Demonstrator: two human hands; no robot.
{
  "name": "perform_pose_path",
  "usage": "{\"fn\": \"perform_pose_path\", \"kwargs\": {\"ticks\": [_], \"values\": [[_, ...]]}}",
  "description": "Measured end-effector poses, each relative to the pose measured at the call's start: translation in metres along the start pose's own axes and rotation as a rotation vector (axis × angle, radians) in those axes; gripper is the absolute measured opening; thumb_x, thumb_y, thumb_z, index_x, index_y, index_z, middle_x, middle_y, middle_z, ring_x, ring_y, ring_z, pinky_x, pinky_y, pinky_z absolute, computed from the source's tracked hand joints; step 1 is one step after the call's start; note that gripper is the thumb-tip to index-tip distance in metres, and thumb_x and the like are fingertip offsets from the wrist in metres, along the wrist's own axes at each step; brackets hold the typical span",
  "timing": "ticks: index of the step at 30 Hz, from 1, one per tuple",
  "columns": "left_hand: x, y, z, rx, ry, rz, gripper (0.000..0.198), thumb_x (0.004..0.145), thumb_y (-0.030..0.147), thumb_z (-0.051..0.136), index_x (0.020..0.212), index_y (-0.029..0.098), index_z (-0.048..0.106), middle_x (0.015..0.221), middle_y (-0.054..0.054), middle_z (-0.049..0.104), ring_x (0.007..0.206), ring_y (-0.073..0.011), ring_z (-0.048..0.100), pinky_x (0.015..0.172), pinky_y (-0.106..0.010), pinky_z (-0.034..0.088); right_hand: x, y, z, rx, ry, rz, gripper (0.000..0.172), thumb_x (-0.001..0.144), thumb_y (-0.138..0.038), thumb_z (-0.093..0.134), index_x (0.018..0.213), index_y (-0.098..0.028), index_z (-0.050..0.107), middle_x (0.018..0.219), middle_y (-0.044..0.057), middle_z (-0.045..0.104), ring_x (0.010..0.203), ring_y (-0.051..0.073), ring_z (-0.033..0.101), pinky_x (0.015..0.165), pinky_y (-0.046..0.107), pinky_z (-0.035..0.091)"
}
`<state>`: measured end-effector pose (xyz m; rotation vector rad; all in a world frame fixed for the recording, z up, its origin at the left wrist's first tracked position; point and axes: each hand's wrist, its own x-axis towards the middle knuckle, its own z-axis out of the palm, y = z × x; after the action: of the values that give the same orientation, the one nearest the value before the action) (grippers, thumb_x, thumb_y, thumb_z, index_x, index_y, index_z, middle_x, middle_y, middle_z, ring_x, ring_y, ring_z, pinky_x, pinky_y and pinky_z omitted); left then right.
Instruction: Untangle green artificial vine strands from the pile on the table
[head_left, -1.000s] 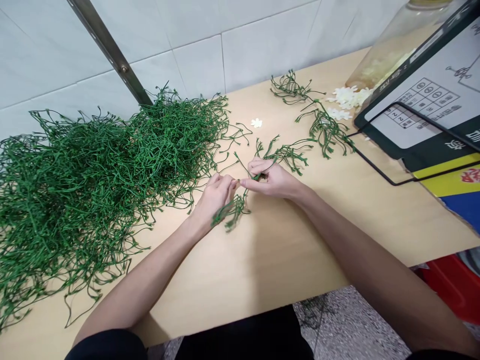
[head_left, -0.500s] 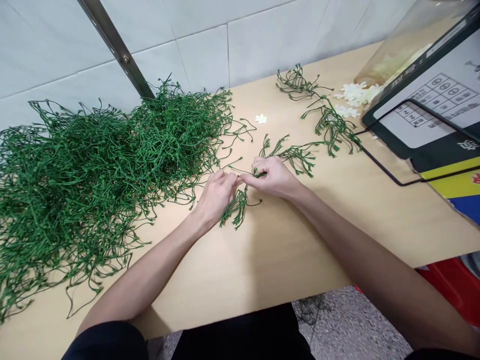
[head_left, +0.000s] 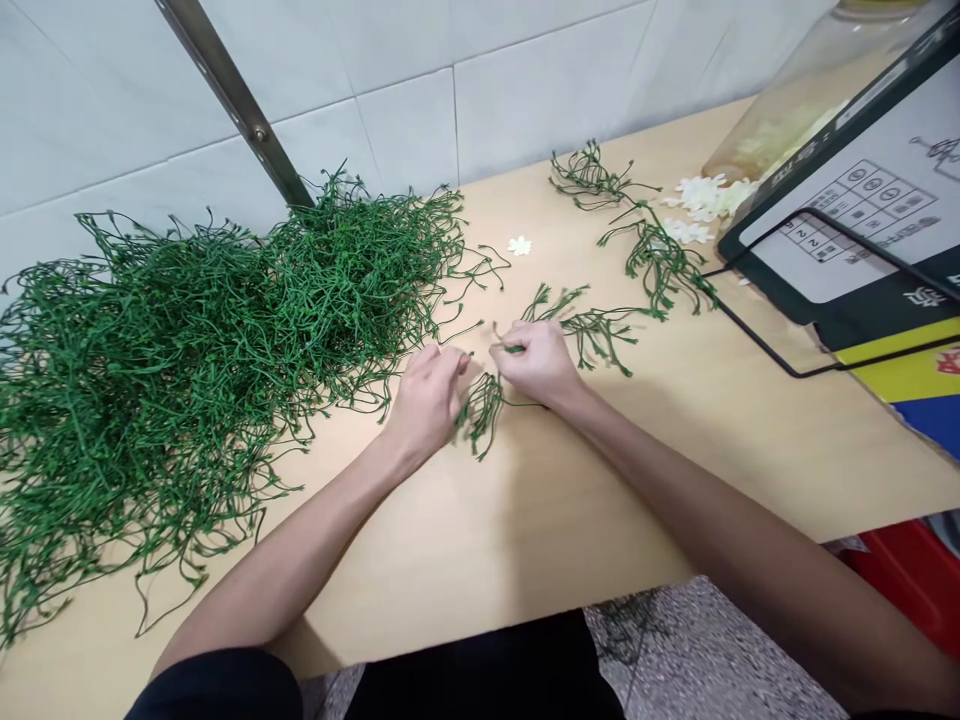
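Note:
My left hand (head_left: 427, 395) and my right hand (head_left: 534, 362) meet over the middle of the wooden table (head_left: 570, 500). Both have their fingers closed on the same green plastic stem sprig (head_left: 480, 410), which hangs blurred between them and a little below. A branched part of the greenery (head_left: 592, 325) lies on the table just beyond my right hand. A large heap of green plastic stems (head_left: 172, 350) covers the left half of the table, right beside my left hand.
Two more green sprigs (head_left: 652, 255) and a small pile of white flower heads (head_left: 705, 200) lie at the back right, with one loose white flower (head_left: 519, 245) nearer the middle. A clear jar (head_left: 787, 110) and a framed sign (head_left: 862, 210) stand at right. A metal brace (head_left: 232, 95) crosses the tiled wall.
My hands have drawn slightly apart and my right hand has curled tighter. The sprig between them has shifted and is blurred by motion. The camera view has tilted a little.

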<state>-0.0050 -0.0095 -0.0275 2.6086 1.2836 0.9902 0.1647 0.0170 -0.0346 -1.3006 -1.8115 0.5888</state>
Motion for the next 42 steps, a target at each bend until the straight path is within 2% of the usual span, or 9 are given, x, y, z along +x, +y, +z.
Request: {"fn": "perform_pose_path", "kwargs": {"ticks": [5,9,14,17,20,24,28,34,42], "values": [[-0.003,0.004,-0.003,-0.056,0.056,-0.095,0.029,0.101,0.023,0.033,0.083,0.020,0.055,0.073,-0.004,0.061,0.073,-0.0171,0.054,0.070,-0.029,0.046,0.000,-0.002,-0.003,0.151,0.046,0.034,0.046,0.073,-0.022,0.055,0.049,-0.022,0.016,0.047,-0.004,0.022,0.048,0.010,0.027,0.051,0.029,0.025],[0.000,-0.005,0.001,-0.109,0.182,-0.242,0.030,0.102,0.028,0.034,0.112,0.018,0.061,0.096,-0.009,0.070,0.093,-0.0200,0.059,0.085,-0.035,0.049,-0.002,-0.007,-0.007,0.249,-0.028,0.056,0.052,0.080,-0.038,0.061,0.045,-0.021,0.026,0.047,-0.002,0.035,0.052,0.011,0.038,0.056,0.028,0.034],[-0.001,-0.009,0.002,-0.070,0.302,-0.293,0.042,0.100,0.032,0.040,0.141,0.022,0.046,0.143,-0.014,0.052,0.130,-0.0254,0.045,0.109,-0.046,0.039,-0.001,-0.007,-0.016,0.322,-0.156,0.139,0.052,0.077,-0.057,0.067,0.049,-0.019,0.046,0.050,-0.002,0.044,0.051,0.011,0.041,0.051,0.027,0.033],[-0.001,-0.006,-0.002,-0.024,0.353,-0.264,0.033,0.099,0.028,0.044,0.128,0.025,0.057,0.130,-0.012,0.059,0.124,-0.0242,0.050,0.106,-0.045,0.042,0.001,-0.004,-0.022,0.365,-0.210,0.173,0.051,0.075,-0.060,0.069,0.052,-0.018,0.051,0.049,-0.002,0.044,0.050,0.010,0.041,0.050,0.027,0.032],[-0.001,-0.003,-0.004,-0.124,0.303,-0.165,0.024,0.098,0.024,0.046,0.114,0.021,0.064,0.111,-0.010,0.067,0.109,-0.0210,0.060,0.098,-0.040,0.050,0.003,-0.002,-0.025,0.455,-0.214,0.191,0.045,0.074,-0.060,0.071,0.066,-0.017,0.063,0.051,-0.002,0.049,0.052,0.011,0.044,0.053,0.027,0.037],[0.000,-0.003,-0.003,-0.360,0.103,-0.113,0.037,0.097,0.029,0.049,0.132,0.018,0.054,0.122,-0.013,0.066,0.107,-0.0193,0.066,0.092,-0.033,0.054,0.005,0.000,-0.026,0.585,-0.172,0.203,0.042,0.070,-0.059,0.075,0.074,-0.018,0.067,0.058,0.000,0.056,0.057,0.013,0.052,0.060,0.029,0.046],[0.000,-0.003,-0.002,-0.377,0.009,-0.119,0.037,0.096,0.031,0.053,0.130,0.018,0.058,0.106,-0.009,0.073,0.094,-0.0168,0.069,0.084,-0.028,0.055,0.007,0.001,-0.026,0.649,-0.184,0.204,0.039,0.069,-0.055,0.077,0.076,-0.018,0.068,0.065,0.001,0.061,0.064,0.015,0.057,0.068,0.030,0.050],[0.002,-0.005,-0.003,-0.279,0.114,-0.119,0.017,0.091,0.025,0.060,0.101,0.018,0.071,0.096,-0.008,0.072,0.090,-0.0172,0.066,0.082,-0.030,0.053,0.004,-0.002,-0.029,0.528,-0.245,0.144,0.028,0.074,-0.045,0.074,0.082,-0.018,0.072,0.081,0.004,0.070,0.076,0.017,0.062,0.073,0.030,0.052],[0.000,-0.002,-0.005,-0.358,0.184,-0.115,0.010,0.089,0.024,0.065,0.097,0.018,0.067,0.085,-0.003,0.069,0.076,-0.0135,0.062,0.072,-0.026,0.050,0.003,-0.004,-0.026,0.469,-0.376,0.002,0.032,0.070,-0.040,0.078,0.095,-0.019,0.074,0.098,0.006,0.074,0.094,0.021,0.066,0.090,0.035,0.052]]}}
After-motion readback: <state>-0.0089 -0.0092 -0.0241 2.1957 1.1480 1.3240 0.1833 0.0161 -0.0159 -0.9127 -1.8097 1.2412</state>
